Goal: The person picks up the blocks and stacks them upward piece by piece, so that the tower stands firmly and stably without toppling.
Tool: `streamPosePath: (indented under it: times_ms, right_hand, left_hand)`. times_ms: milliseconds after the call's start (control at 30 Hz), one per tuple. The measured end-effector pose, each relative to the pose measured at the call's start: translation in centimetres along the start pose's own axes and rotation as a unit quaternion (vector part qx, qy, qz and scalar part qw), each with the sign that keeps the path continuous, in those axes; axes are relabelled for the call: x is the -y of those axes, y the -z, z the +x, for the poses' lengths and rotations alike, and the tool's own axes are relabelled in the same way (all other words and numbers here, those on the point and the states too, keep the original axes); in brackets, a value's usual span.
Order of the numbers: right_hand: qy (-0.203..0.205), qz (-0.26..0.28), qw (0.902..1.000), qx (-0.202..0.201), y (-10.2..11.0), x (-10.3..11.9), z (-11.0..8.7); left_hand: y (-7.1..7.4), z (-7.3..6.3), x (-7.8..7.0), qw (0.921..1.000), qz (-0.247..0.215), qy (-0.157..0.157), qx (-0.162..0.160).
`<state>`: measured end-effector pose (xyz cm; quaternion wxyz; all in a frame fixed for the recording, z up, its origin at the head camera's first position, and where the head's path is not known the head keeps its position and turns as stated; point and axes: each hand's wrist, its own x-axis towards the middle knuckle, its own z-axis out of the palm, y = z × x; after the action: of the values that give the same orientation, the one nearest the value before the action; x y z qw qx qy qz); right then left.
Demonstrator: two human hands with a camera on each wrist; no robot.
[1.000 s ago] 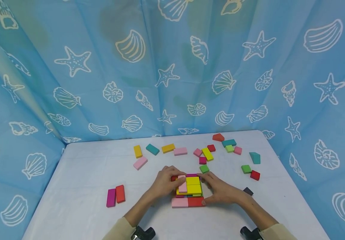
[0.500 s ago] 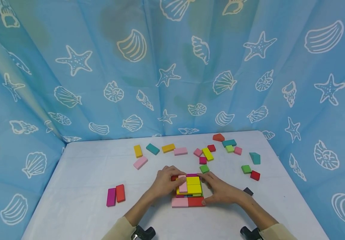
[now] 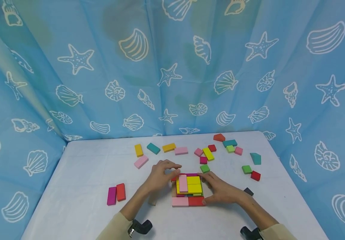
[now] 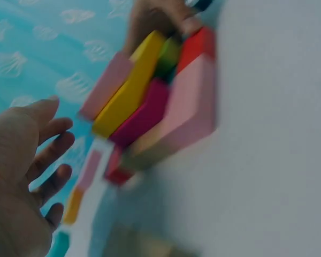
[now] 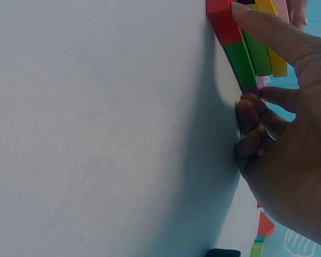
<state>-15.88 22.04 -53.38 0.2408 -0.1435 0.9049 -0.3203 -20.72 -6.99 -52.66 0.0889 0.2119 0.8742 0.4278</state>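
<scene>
A layered stack of wooden blocks stands near the front middle of the table. Yellow blocks (image 3: 194, 189) are on its upper level, topped by a pink block (image 3: 183, 183) at the left. Its front base has a pale pink block (image 3: 180, 202) beside a red block (image 3: 196, 201). My left hand (image 3: 160, 176) hovers just off the stack's left side, fingers spread apart and holding nothing in the left wrist view. My right hand (image 3: 222, 190) spans the right side, thumb on the red block (image 5: 222, 21) and index finger at the back corner; its other fingers curl in the right wrist view.
A loose tan block (image 3: 152, 199) lies beside my left forearm. Purple (image 3: 111, 196) and red (image 3: 120, 192) blocks lie further left. Behind the stack and to its right are several scattered blocks, including a green one (image 3: 205, 168) close by. A patterned curtain (image 3: 172, 83) hangs behind the table.
My left hand has let go of the stack's pink top block and drawn back to the left, uncovering the stack's left side and a tan block. My right hand stays in place.
</scene>
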Motion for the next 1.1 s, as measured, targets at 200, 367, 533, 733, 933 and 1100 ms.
streamPosePath:
  times_ms: [200, 367, 533, 733, 933, 1100]
  right_hand:
    - [-0.004, 0.007, 1.0000, 0.001, -0.1, 0.0, 0.1]
    - [-0.004, 0.009, 0.9999, 0.004, -0.2, 0.0, 0.0]
    - [-0.005, 0.011, 0.9999, 0.005, -0.2, 0.0, -0.1]
    - [0.001, 0.007, 1.0000, 0.001, 0.0, 0.1, -0.1]
    - [0.007, 0.005, 1.0000, 0.000, -0.1, 0.1, -0.1]
    - [0.005, -0.003, 1.0000, -0.002, 0.1, 0.0, -0.1]
  left_hand:
    - [4.9, 0.4, 3.2, 0.9970, 0.049, 0.000, -0.060]
    - [7.5, -0.1, 6.0, 0.9831, 0.150, 0.035, -0.099]
    - [7.7, -0.3, 7.3, 0.9796, 0.155, 0.089, -0.093]
    - [7.3, 0.1, 7.0, 0.9777, 0.155, 0.108, -0.092]
    - [6.6, 0.3, 5.4, 0.9663, 0.223, 0.090, -0.093]
    - [4.7, 0.4, 1.8, 0.9815, 0.145, 0.026, -0.123]
